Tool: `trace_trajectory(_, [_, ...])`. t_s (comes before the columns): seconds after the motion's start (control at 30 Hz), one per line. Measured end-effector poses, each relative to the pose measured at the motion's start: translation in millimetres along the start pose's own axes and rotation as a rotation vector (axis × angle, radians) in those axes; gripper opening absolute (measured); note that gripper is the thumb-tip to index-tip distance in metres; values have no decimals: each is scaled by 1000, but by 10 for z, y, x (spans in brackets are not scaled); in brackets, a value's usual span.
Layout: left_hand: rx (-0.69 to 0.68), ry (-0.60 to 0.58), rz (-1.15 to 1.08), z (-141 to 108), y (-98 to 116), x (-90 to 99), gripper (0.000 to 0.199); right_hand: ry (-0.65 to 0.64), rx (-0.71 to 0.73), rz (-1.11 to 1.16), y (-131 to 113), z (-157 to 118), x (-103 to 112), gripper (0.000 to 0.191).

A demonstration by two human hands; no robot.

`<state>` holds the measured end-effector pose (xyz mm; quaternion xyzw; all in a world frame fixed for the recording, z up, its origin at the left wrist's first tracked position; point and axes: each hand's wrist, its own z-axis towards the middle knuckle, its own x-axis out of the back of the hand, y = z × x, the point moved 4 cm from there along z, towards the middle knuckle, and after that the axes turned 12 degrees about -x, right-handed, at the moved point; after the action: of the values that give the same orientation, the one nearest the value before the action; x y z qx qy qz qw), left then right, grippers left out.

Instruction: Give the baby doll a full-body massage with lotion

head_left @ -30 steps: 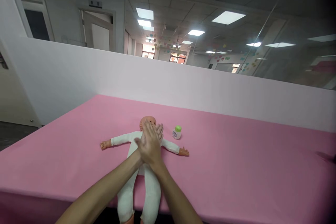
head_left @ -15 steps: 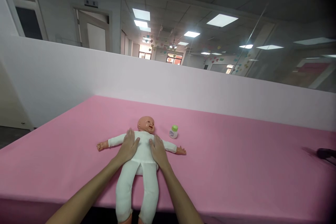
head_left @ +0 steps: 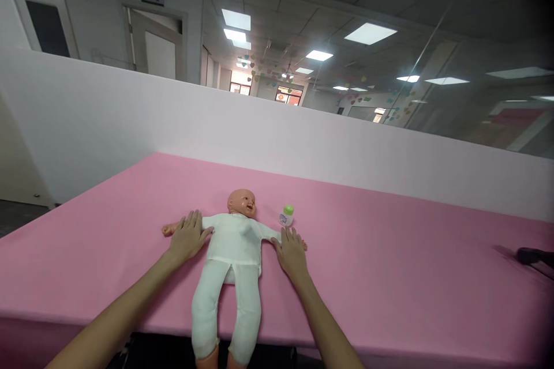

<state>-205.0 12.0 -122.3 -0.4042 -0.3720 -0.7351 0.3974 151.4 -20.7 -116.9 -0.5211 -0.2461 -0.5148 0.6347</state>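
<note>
A baby doll [head_left: 236, 245] in a white top and trousers lies on its back, its head away from me and turned to the right. Its arms are spread sideways and its lower legs reach past the front edge. My left hand [head_left: 188, 236] lies flat across the doll's arm on the left, fingers stretched out, covering part of the sleeve. Over the other sleeve, near the doll's hand, rests my right hand [head_left: 291, 251], also open. Just beyond its fingertips stands a small translucent bottle [head_left: 286, 217] with a green cap.
A pink cover [head_left: 389, 265] spreads over the table under the doll. Along the back runs a low white wall [head_left: 277, 132] with glass above it. A black object [head_left: 534, 255] sits at the far right edge.
Both hands have slid outward from the doll's chest onto its arms, the left hand leftward and the right hand rightward. The bottle has stayed in place.
</note>
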Motion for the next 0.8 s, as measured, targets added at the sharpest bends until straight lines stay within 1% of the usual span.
trace_trajectory(0.03, [20,29,-47,26,78,47,83,11,-30,64,-77,0,44,82])
trace_trajectory(0.1, [25,110,-169,90,306,133,86,31,-84,219,-300,-13,105,86])
trace_trajectory(0.17, [-14,147,-311,154,576,154,89,-6,-98,364,-578,-44,80,87])
trace_trajectory(0.23, [-31,131,-447,203,804,94,92,-103,-71,442,-841,-82,-36,87])
trace_trajectory(0.27, [-23,112,-507,220,882,42,94,-158,-51,450,-945,-100,-116,86])
trace_trajectory(0.33, [5,69,-598,240,961,-72,96,-259,-13,421,-1070,-126,-280,83])
trace_trajectory(0.4, [15,26,-632,246,947,-161,95,-321,9,370,-1084,-130,-403,79])
trace_trajectory(0.43, [11,6,-623,244,909,-188,93,-330,16,347,-1057,-122,-435,79])
trace_trajectory(0.53, [5,-49,-508,212,702,-216,88,-302,31,277,-890,-76,-430,80])
trace_trajectory(0.67, [-10,-67,-278,109,347,-199,84,-218,30,134,-548,-15,-341,80])
trace_trajectory(0.8, [-59,-12,-103,-18,86,-167,79,-61,69,-50,-189,17,-256,78])
